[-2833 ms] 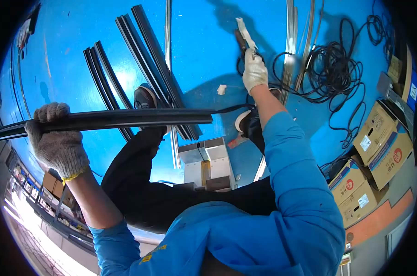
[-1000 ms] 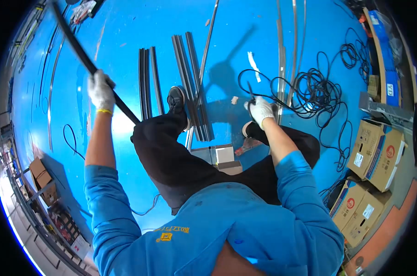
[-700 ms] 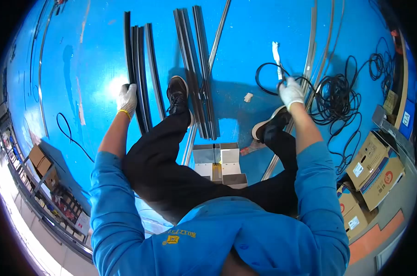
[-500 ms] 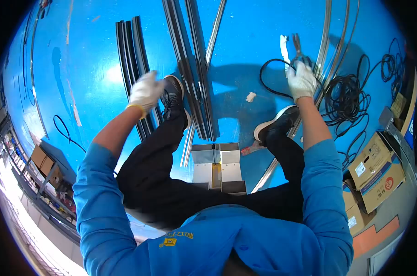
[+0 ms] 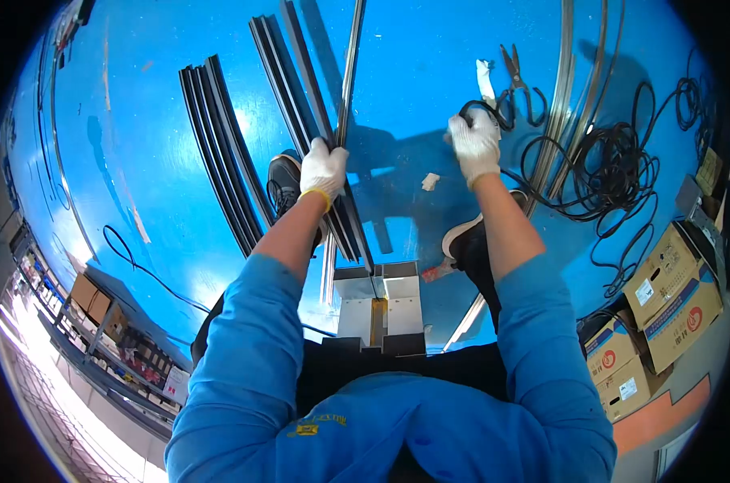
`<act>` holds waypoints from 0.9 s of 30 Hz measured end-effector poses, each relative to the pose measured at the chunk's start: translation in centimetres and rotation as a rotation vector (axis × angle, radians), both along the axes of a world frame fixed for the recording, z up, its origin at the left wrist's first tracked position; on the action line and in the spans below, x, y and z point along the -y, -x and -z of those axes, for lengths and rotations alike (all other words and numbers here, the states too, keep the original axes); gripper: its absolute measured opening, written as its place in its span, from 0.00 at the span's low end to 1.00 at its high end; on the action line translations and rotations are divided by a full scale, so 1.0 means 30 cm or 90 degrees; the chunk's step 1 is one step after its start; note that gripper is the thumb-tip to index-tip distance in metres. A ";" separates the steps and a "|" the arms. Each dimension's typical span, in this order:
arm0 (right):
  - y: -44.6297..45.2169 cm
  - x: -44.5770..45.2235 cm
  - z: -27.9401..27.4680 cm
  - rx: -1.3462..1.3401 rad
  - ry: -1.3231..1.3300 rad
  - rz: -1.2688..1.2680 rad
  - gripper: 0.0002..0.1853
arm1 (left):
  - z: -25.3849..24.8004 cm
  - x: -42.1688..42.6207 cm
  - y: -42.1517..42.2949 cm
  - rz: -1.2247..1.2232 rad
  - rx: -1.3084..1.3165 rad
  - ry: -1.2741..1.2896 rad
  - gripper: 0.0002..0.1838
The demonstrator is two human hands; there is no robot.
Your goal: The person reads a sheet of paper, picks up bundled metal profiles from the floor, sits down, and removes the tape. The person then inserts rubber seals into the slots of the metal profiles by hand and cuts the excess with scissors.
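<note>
My left hand (image 5: 323,171), in a white glove, is closed around a long dark profile strip (image 5: 307,68), the rightmost of the dark strips between my feet. My right hand (image 5: 475,146), gloved too, is closed on a black cord (image 5: 466,108); part of it curls out above the fingers, though its end is hidden. Just beyond that hand lies a pair of scissors (image 5: 514,80) with dark blades, beside a crumpled white strip (image 5: 485,82). Dark strips (image 5: 275,64) lie next to the one under my left hand.
More dark profiles (image 5: 218,145) lie left of my shoe (image 5: 283,183). A tangled black cable (image 5: 610,173) and long metal strips (image 5: 560,121) are on the right. A grey-white fixture (image 5: 403,314) stands between my legs. Cardboard boxes (image 5: 671,298) are at right, a shelf (image 5: 99,342) at left.
My left hand has moved right onto a dark strip and closed. My right hand has moved left with the cord, uncovering the scissors. The dark strips have shifted slightly.
</note>
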State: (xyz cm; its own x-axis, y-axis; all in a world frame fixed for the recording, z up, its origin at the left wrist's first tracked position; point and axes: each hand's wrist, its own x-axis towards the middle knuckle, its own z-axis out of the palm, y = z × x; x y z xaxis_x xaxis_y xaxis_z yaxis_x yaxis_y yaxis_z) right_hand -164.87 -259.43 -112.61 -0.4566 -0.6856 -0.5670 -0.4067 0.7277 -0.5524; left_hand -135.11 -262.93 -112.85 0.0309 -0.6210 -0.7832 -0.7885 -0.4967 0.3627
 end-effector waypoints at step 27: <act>-0.310 -0.636 -1.282 0.602 0.367 0.151 0.13 | -0.971 -0.156 -0.066 -0.130 0.105 0.446 0.36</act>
State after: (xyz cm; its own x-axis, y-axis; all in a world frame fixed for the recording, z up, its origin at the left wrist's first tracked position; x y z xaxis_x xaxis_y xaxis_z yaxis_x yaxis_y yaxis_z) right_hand -155.56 -240.35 -74.16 -0.1659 -0.9098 -0.3805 0.4665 0.2676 -0.8431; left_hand -133.13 -258.26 -83.71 0.2814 -0.9423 -0.1810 -0.7771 -0.3345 0.5331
